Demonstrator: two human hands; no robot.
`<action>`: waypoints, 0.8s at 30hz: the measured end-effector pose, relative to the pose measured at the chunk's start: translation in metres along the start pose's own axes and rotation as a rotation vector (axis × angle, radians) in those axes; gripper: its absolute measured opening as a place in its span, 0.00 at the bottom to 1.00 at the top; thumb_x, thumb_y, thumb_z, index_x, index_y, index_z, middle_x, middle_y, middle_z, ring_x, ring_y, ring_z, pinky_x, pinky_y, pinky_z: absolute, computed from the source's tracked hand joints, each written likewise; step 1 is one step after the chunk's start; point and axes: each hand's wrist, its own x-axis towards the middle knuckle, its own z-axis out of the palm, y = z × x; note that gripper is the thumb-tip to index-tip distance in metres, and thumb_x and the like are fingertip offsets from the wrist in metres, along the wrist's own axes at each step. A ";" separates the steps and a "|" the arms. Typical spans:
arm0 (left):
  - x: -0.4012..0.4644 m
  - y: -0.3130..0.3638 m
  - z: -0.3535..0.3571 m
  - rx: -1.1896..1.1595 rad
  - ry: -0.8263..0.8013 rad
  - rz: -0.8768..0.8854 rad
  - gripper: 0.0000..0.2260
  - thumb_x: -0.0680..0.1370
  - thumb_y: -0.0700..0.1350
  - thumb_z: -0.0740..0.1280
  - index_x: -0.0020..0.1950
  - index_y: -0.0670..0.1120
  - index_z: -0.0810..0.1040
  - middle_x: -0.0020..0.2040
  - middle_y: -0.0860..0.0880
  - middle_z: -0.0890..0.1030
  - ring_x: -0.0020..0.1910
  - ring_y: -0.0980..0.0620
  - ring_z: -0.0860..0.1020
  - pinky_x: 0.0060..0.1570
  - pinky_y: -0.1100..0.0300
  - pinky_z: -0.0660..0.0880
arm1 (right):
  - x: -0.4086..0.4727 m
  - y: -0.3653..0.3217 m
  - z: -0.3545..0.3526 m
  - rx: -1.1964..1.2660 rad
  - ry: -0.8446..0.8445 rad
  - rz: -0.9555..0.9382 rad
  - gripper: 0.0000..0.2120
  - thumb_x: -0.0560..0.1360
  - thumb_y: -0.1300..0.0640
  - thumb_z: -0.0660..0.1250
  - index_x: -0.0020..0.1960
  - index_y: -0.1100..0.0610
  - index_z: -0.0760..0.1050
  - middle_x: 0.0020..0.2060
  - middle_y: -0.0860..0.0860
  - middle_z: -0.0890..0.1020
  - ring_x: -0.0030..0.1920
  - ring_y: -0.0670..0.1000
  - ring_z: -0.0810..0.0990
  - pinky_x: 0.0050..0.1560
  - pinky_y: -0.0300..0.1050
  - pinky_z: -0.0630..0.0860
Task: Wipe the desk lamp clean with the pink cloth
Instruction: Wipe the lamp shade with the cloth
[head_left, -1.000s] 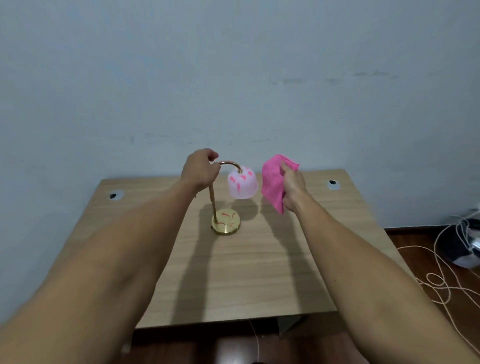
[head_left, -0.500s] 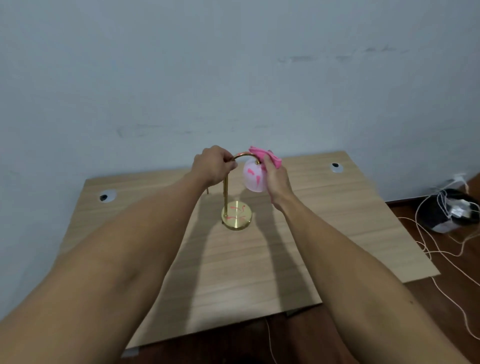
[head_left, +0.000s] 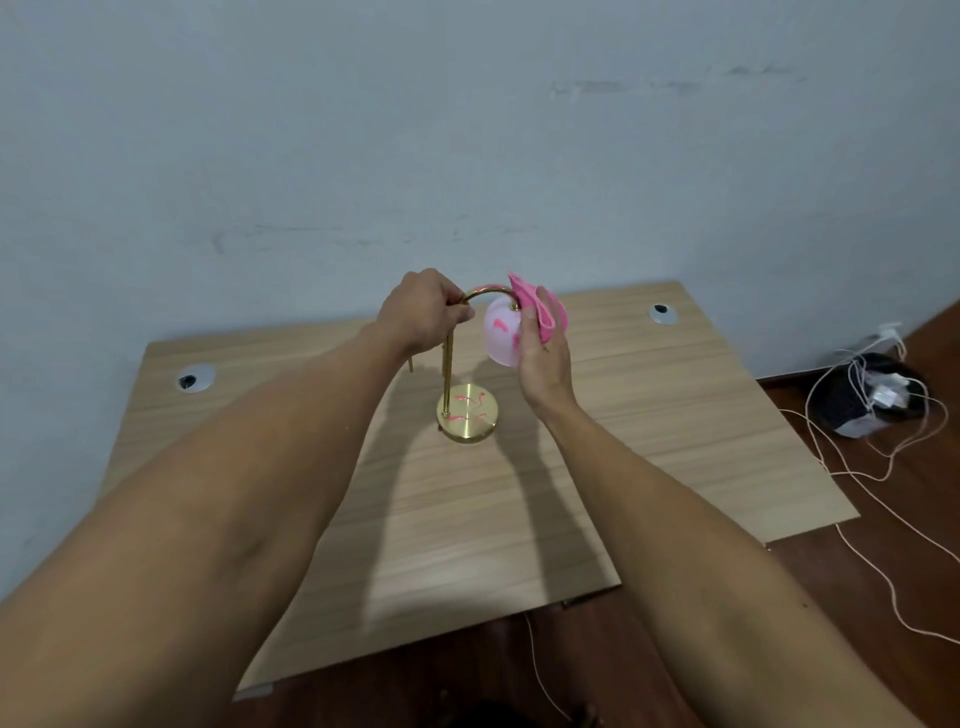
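Observation:
A small desk lamp stands on the wooden table (head_left: 467, 519): a round brass base (head_left: 467, 413) streaked with pink marks, a thin brass stem curving over at the top, and a white shade (head_left: 501, 332) with pink smears hanging from the arch. My left hand (head_left: 426, 309) grips the top of the stem at the bend. My right hand (head_left: 545, 358) holds the pink cloth (head_left: 537, 306) pressed against the right side and top of the shade. Most of the cloth is hidden behind my fingers and the shade.
The table has two round cable holes, one at the back left (head_left: 195, 378) and one at the back right (head_left: 661, 313). A grey wall rises right behind it. On the dark floor to the right lies a black bundle (head_left: 867, 397) with loose white cords.
A second ago my right hand held the cloth in the air beside the shade. It has since moved left and pressed the cloth onto the shade. My left hand has kept its grip on the stem.

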 end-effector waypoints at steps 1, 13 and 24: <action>0.000 0.000 0.000 -0.005 0.000 0.002 0.07 0.77 0.49 0.73 0.45 0.47 0.88 0.37 0.43 0.84 0.33 0.48 0.77 0.44 0.53 0.79 | -0.001 0.002 -0.001 0.064 0.015 0.007 0.25 0.85 0.40 0.54 0.79 0.46 0.67 0.77 0.46 0.69 0.69 0.35 0.71 0.65 0.34 0.69; 0.002 -0.002 0.000 -0.043 -0.001 -0.009 0.07 0.77 0.47 0.74 0.46 0.44 0.88 0.41 0.41 0.86 0.35 0.48 0.77 0.45 0.52 0.80 | -0.027 0.001 0.010 -0.137 0.007 -0.053 0.29 0.86 0.42 0.53 0.84 0.46 0.49 0.84 0.46 0.54 0.83 0.51 0.55 0.77 0.57 0.65; 0.003 0.004 -0.005 -0.024 -0.041 -0.015 0.05 0.78 0.42 0.73 0.50 0.43 0.88 0.45 0.43 0.86 0.41 0.45 0.82 0.48 0.52 0.81 | -0.028 0.014 0.007 -0.459 -0.049 -0.240 0.27 0.87 0.52 0.53 0.84 0.50 0.51 0.84 0.48 0.49 0.84 0.53 0.41 0.81 0.51 0.54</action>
